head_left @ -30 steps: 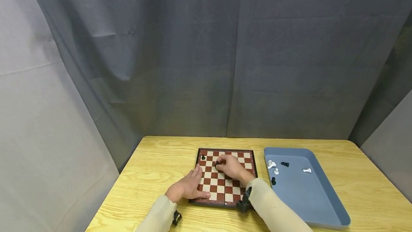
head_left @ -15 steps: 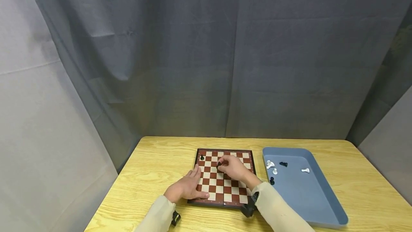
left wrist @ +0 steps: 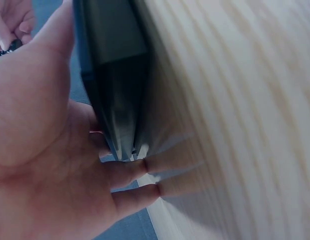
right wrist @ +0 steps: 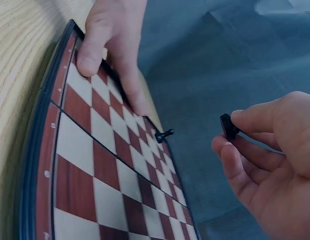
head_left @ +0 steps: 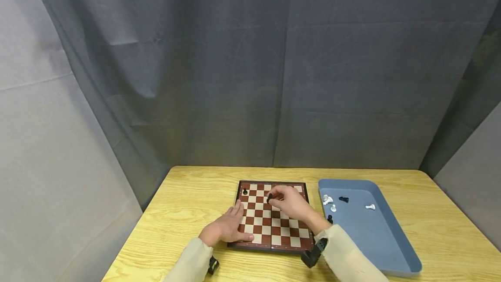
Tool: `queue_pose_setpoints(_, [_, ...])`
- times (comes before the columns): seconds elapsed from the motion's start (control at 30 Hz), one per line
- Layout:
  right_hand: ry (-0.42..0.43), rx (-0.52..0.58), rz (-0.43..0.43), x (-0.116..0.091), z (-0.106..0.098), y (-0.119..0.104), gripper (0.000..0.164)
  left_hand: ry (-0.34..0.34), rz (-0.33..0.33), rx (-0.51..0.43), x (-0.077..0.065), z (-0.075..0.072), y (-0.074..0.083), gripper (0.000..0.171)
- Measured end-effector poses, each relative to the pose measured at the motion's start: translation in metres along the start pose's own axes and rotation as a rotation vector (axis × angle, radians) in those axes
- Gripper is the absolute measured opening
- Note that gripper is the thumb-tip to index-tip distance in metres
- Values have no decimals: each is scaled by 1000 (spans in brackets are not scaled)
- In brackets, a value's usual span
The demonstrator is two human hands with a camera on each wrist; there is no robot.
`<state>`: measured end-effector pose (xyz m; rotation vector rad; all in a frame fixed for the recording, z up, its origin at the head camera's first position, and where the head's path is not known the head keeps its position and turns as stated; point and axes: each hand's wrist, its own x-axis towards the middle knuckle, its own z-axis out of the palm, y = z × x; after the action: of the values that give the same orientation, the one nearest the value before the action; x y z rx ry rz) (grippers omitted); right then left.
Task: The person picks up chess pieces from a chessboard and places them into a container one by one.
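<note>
My left hand (head_left: 227, 226) rests along the left edge of the red and white chessboard (head_left: 261, 213), its fingers fairly straight and the thumb lying over the near left corner. In the left wrist view its palm (left wrist: 49, 135) is beside the board's dark side edge (left wrist: 117, 90). Between thumb and fingers my right hand (head_left: 292, 204) pinches a small black chess piece (right wrist: 227, 127), held over the middle of the board; the fingers hide part of it. One black pawn (right wrist: 165, 135) stands upright near the board's far left corner.
A blue-grey tray (head_left: 391, 247) stands right of the board. Inside lie white chess pieces (head_left: 327, 199) and black ones (head_left: 344, 199), mostly along its left side. A wooden table (head_left: 203, 182) carries everything, with a grey curtain (head_left: 227, 99) behind it.
My right hand has moved to the right over the board with the black chess piece, and its forearm has swung right, now overlapping the tray's left edge. The left hand stays on the board.
</note>
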<state>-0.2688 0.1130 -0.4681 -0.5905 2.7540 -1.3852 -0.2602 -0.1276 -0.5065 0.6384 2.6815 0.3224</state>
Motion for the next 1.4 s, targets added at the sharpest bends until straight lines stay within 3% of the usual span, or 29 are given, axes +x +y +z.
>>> queue_pose_setpoints(0.43, [36,14,-50,-17,-31,-3,11,3,13,8,1,1,-1,106])
queue_pose_setpoints(0.63, [30,75,12,-27,-41,2,13,5,13,5,0,1,-1,105])
queue_pose_setpoints(0.97, [101,43,38,-40,-58,21,15,10,14,-3,-1,0,0,105])
queue_pose_setpoints(1.4, [127,67,35,-59,-79,49,14,-2,14,-9,-1,0,-1,104])
